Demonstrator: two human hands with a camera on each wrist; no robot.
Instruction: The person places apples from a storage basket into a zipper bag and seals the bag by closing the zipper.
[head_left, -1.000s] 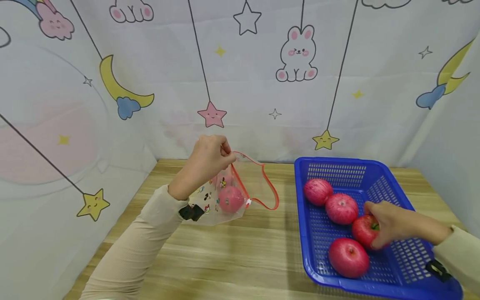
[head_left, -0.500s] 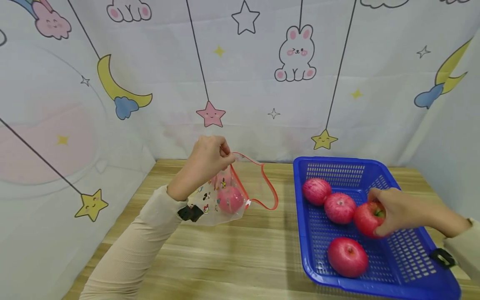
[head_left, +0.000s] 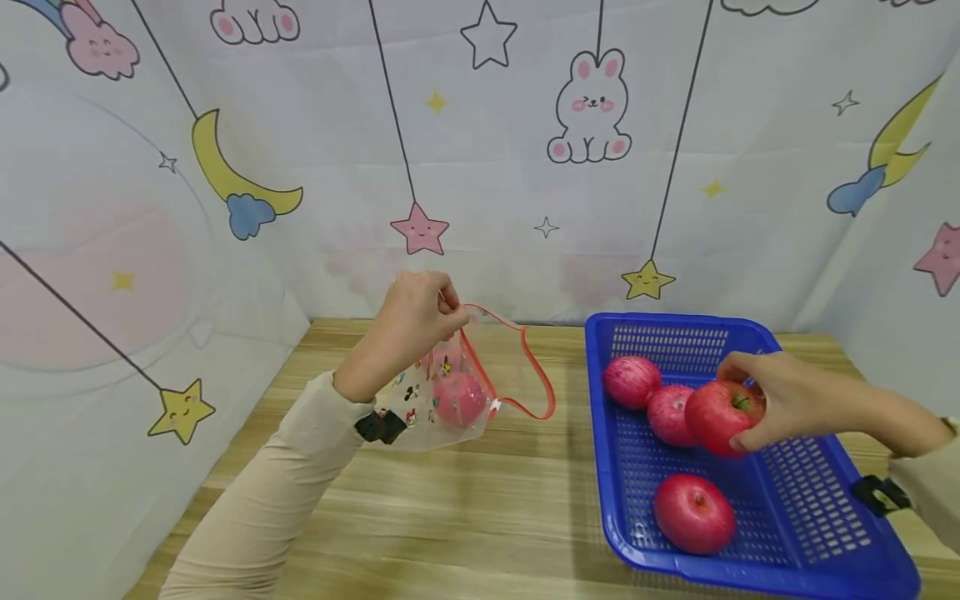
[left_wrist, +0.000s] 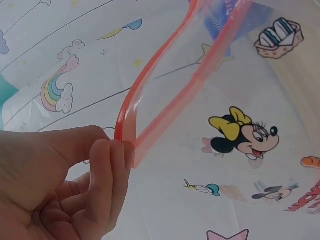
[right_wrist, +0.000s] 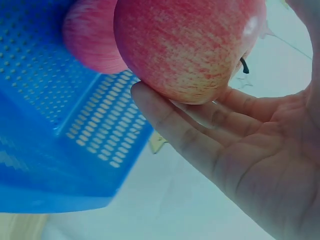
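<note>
1. One red apple [head_left: 716, 417] is in the right hand [head_left: 802, 396], fingers bent round it, blue basket [head_left: 600, 442] below.
2. Left hand [head_left: 412, 321] pinches the clear bag [head_left: 420, 421] below it.
3. Squeeze gently; hold the bag wide.

Up it comes! The right hand [head_left: 787, 393] has lifted the held apple [head_left: 712, 419] higher, closer to the left hand [head_left: 420, 312], now partly hiding a neighbouring apple [head_left: 666, 415] from the head view.
</note>
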